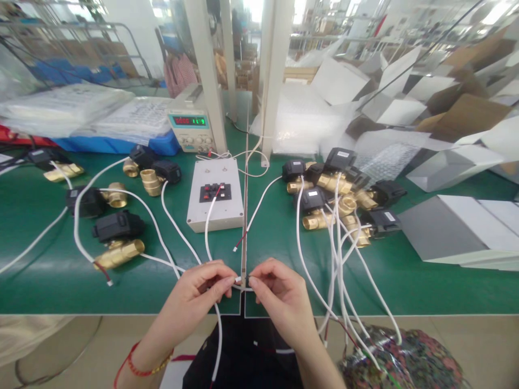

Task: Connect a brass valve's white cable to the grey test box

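My left hand [205,289] pinches a small white plug connector [238,279] between thumb and fingertips, just above the table's front edge. Facing it closely, my right hand [279,289] is closed in a pinch; a tiny dark tip shows at its fingers, too small to name. A white cable [244,288] spans the space between both hands, just below the fingertips. From the grey test box [214,213], another white cable [208,229] runs down to my left hand. Its route behind the fingers is hidden.
Brass valves with black actuators lie left [119,254] and in a pile right [318,220], cables trailing over the edge. A power supply [190,127] with lit digits stands behind the box. Grey-white cartons [454,229] sit at right. A loose cable plug [235,249] lies mid-table.
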`<state>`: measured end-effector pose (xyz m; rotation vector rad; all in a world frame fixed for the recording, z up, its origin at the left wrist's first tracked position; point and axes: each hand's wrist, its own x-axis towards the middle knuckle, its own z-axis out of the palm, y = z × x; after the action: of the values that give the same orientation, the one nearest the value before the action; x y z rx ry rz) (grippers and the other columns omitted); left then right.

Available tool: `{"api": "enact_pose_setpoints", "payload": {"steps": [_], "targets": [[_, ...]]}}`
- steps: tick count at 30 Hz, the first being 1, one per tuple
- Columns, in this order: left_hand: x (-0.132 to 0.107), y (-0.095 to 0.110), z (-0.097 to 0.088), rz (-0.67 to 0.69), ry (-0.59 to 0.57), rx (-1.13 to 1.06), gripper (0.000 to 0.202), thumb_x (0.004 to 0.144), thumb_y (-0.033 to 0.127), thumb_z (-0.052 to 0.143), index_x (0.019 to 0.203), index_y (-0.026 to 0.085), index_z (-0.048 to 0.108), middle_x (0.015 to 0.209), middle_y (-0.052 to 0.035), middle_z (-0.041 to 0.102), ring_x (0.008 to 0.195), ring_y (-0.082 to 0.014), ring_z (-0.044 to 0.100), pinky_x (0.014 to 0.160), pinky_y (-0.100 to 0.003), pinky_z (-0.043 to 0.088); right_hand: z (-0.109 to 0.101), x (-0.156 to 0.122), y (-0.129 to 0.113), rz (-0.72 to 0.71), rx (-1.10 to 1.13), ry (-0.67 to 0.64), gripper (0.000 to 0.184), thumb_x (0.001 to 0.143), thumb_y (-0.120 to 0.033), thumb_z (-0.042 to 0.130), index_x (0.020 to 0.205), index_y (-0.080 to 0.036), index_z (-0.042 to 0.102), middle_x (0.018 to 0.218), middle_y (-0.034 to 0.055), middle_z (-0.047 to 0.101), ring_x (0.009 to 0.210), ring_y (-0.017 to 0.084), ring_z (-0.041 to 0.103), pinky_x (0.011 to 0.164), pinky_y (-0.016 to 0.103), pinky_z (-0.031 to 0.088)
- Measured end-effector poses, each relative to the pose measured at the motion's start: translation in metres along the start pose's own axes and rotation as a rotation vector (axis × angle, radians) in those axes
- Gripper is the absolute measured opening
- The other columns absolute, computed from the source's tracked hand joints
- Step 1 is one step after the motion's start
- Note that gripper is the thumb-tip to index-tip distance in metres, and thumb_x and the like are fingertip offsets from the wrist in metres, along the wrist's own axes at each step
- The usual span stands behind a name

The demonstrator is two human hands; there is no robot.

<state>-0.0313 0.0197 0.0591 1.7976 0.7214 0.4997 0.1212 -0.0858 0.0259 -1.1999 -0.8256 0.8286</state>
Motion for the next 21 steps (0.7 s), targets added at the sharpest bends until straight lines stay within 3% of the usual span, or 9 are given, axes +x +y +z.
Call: {"api": "enact_pose_setpoints", "payload": {"steps": [21], "targets": [[-0.0003, 0.0019, -0.0007, -0.033, -0.027, 0.008, 0.03, 0.09, 0.033, 0.062, 0.064, 0.018, 0.067, 0.063, 0.0004, 0.059, 0.061, -0.0136, 0.054, 0.06, -0.022, 0.042, 0.0006, 0.0011, -0.0024, -0.025, -0.048, -0.03, 0.009, 0.085, -0.02, 0.065, 0.076, -0.019, 0.067, 0.072, -0.0004, 0.06, 0.063, 0.016, 0.053, 0.06, 0.024, 0.042]]}}
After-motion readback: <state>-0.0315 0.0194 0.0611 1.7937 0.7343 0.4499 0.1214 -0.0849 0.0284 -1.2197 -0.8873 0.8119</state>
